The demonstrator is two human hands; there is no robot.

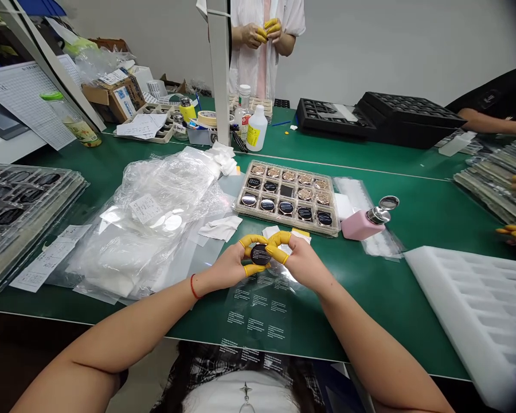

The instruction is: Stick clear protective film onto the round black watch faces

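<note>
- My left hand (226,267) and right hand (303,261) are both pinching one round black compact (260,254), held up by its edges just above the table, right between them.
- Yellow finger cots (253,240) on both hands, at least two per hand. Hard to count exactly from this angle.
- One red string bracelet (193,286) on my left wrist.
- Under my hands there's one clear printed sheet (258,310) lying on the green workbench (370,327).
- Just ahead of my hands sits one beige tray (284,225) with 15 slots, 3 rows of 5. I count 7 rose-gold compacts (289,175) and 7 dark round ones (267,205), plus one slot that looks dark and square (286,190).
- To the right of that tray, one pink pump bottle (361,225) with a metal top lies tilted on a plastic bag.
- One big white foam insert (468,310) sits at the right edge of the bench.
- On my left, there's a heap of clear plastic bags (155,223) with a few white wipes (220,228) beside it.
- Two people are nearby: one standing across from me with yellow cots on their hands (262,34), and one on the right, with a yellow-cotted hand (513,232) at the bench edge.
</note>
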